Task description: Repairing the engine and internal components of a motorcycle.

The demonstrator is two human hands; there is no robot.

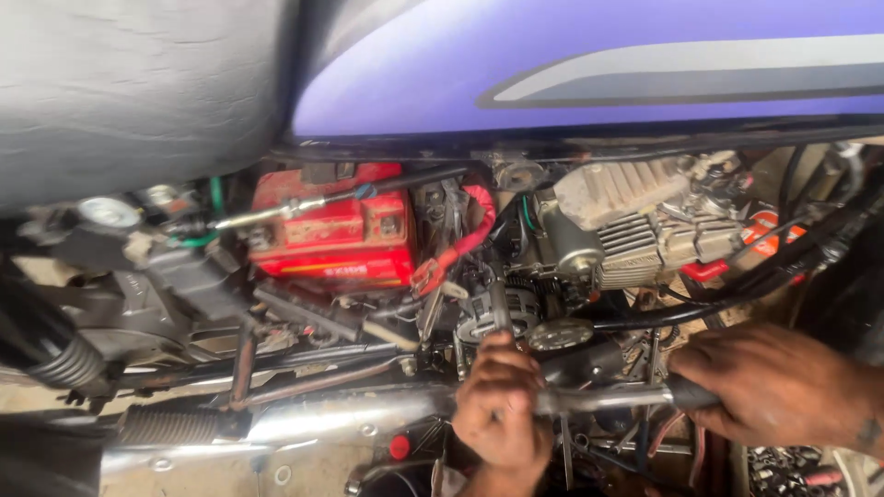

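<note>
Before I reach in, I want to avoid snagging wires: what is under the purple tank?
Under the purple tank sit a red battery, a red-sleeved cable and the finned engine. The tank's edge hides whatever lies above them.

Our left hand hides the end of the chrome bar it grips; our right hand runs off the right edge. The small parts near right are too blurred to tell.
</note>
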